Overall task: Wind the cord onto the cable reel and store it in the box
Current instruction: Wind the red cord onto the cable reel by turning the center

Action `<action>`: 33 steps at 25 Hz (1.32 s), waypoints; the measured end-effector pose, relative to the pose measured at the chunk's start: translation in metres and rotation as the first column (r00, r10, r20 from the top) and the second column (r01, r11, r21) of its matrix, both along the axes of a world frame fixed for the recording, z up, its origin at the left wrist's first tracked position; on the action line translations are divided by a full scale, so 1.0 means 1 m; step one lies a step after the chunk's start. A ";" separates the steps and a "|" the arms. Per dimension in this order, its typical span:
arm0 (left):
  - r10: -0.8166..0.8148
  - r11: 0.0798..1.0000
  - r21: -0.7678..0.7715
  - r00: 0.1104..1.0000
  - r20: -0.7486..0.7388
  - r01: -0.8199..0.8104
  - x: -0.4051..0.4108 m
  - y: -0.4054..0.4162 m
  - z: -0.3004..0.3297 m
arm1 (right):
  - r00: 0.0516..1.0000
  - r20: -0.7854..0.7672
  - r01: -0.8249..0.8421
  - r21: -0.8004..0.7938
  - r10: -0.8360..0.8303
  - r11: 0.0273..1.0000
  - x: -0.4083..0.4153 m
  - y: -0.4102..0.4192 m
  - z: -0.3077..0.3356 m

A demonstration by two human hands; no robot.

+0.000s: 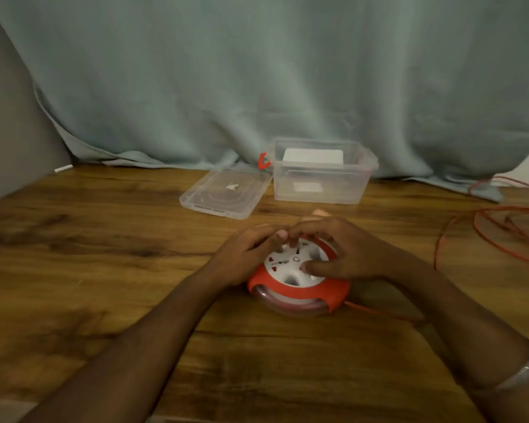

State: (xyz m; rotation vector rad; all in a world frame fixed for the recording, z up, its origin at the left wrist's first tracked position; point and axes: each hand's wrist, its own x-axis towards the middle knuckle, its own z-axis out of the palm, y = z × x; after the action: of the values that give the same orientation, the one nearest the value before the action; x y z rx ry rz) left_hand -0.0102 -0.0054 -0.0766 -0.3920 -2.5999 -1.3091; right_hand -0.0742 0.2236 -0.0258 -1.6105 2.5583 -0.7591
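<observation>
A round red and white cable reel (297, 285) lies flat on the wooden table, just ahead of me. My left hand (245, 254) rests on its left side with fingers curled over the white top. My right hand (339, 251) covers the right side, thumb pressed into a recess of the white disc. A red cord (379, 312) leaves the reel at its right and lies in loose loops (507, 230) at the table's right edge. The clear plastic box (321, 175) stands open behind the reel.
The box's clear lid (226, 193) lies flat to the left of the box. A red latch (264, 161) sticks out at the box's left end. A pale green cloth (257, 80) hangs behind the table. A bracelet (526, 370) is on my right wrist.
</observation>
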 end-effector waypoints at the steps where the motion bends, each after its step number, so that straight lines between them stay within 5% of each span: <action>1: 0.003 1.000 0.010 1.000 0.022 -0.003 -0.005 0.001 0.000 | 0.999 0.016 0.029 0.015 -0.030 0.999 -0.002 0.004 0.004; 4: -0.005 1.000 0.027 0.997 0.077 0.003 -0.021 0.002 0.001 | 0.990 0.004 0.144 0.081 -0.144 0.986 -0.001 0.013 0.011; 9: 0.111 0.992 0.057 0.992 0.068 -0.115 -0.020 0.012 -0.007 | 0.931 -0.248 0.314 0.165 -0.269 0.935 0.017 0.006 0.017; 13: 0.100 0.995 -0.013 0.994 0.049 -0.100 -0.008 0.013 0.004 | 0.923 -0.171 0.368 0.136 -0.344 0.920 0.018 -0.005 0.014; 19: -0.055 0.978 -0.186 0.972 0.228 0.099 0.026 -0.004 0.007 | 0.865 -0.143 0.486 0.006 -0.480 0.874 0.020 -0.021 -0.002; 28: -0.028 0.998 -0.055 0.977 0.211 0.041 0.029 0.000 0.003 | 0.888 -0.160 0.417 -0.112 -0.431 0.902 0.014 -0.031 -0.012; 33: -0.027 0.998 -0.047 0.974 0.226 0.038 0.027 0.000 0.004 | 0.971 0.152 0.190 -0.013 -0.186 0.982 -0.008 0.010 0.001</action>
State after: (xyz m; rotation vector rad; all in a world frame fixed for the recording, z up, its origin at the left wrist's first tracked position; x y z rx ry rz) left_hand 0.0172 -0.0053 -0.0731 -0.3114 -2.8293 -1.3729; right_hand -0.0817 0.2334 -0.0250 -1.2739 2.6269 -0.8958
